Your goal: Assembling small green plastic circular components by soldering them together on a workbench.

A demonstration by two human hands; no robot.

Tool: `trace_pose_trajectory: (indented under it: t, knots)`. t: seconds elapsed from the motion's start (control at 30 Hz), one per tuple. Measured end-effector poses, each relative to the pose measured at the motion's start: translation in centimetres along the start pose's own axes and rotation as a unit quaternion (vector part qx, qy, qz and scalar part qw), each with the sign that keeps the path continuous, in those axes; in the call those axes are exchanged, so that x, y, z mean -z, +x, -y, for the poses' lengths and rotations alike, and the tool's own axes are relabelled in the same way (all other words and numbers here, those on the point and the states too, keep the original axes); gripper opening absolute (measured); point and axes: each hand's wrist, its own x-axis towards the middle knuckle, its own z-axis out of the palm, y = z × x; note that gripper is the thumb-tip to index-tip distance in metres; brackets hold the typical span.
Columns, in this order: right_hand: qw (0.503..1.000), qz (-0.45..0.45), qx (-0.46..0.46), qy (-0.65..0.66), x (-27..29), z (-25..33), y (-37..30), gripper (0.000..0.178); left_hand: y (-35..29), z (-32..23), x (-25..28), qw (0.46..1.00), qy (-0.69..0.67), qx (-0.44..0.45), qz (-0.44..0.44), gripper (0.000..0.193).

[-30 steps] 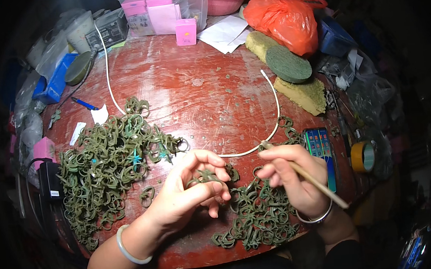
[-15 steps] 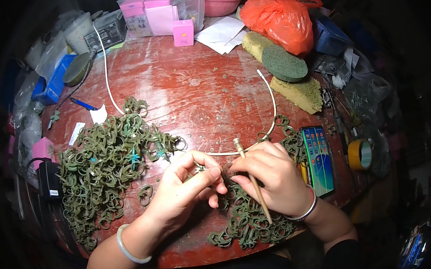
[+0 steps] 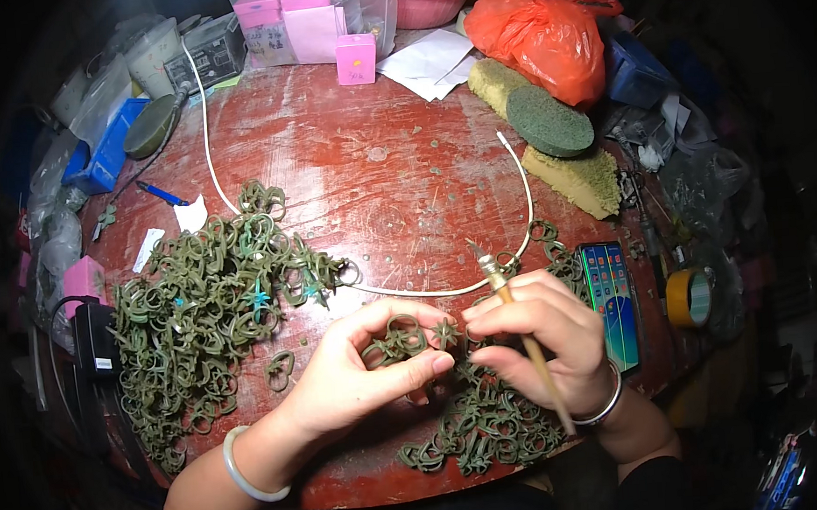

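My left hand (image 3: 352,369) holds a few dark green rings (image 3: 402,338) between thumb and curled fingers. One with a star-shaped top (image 3: 444,333) sticks out at the fingertips. Close beside it is my right hand (image 3: 555,332), its thumb and forefinger slightly apart near the star. A slim tool (image 3: 549,385) with a wooden handle and brass-coloured collar lies across this hand, its thin tip pointing up and away. Under the hands lies a small pile of green rings (image 3: 494,427). A larger ring pile (image 3: 193,334) spreads to the left, and a single ring (image 3: 280,369) lies beside it.
A white cable (image 3: 430,293) curves across the red table (image 3: 357,174). A lit phone (image 3: 610,303) and yellow tape roll (image 3: 687,298) are at the right. Sponge-like blocks (image 3: 550,120) and a red plastic bag (image 3: 540,37) stand far right; a pink box (image 3: 356,60) stands at the back.
My left hand has opened up somewhat, showing the rings in it. My right hand has shifted a little right, and the tool tilts more. The whole view has moved slightly.
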Motion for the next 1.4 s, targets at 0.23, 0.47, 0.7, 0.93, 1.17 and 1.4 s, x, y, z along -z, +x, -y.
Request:
trace_pose_trajectory:
  t: [0.23,0.47,0.7,0.93,1.17,1.4]
  knots:
    - [0.987,-0.064,-0.084,0.122,0.6,0.2,-0.5,0.049,0.2,0.8,0.2,0.999,0.007,-0.023,-0.022,0.034]
    - [0.998,-0.020,-0.040,0.044,0.7,1.0,-0.7,0.025,0.1,0.7,0.4,0.999,0.001,-0.029,-0.029,0.033]
    - [0.999,0.011,-0.034,0.026,0.1,0.9,-0.8,0.022,0.1,0.6,0.4,0.999,0.016,-0.026,-0.031,0.035]
    - [0.990,-0.044,-0.124,0.046,0.5,0.9,-1.3,0.017,0.0,0.6,0.7,0.991,-0.133,-0.006,0.008,0.033]
    - [0.985,-0.058,-0.149,-0.061,0.5,-1.1,-0.4,0.014,0.3,1.0,0.6,0.999,-0.035,-0.012,0.010,0.022]
    - [0.998,0.032,-0.047,0.004,0.8,0.2,-0.4,0.024,0.2,0.8,-0.1,1.000,0.013,-0.010,-0.014,0.023]
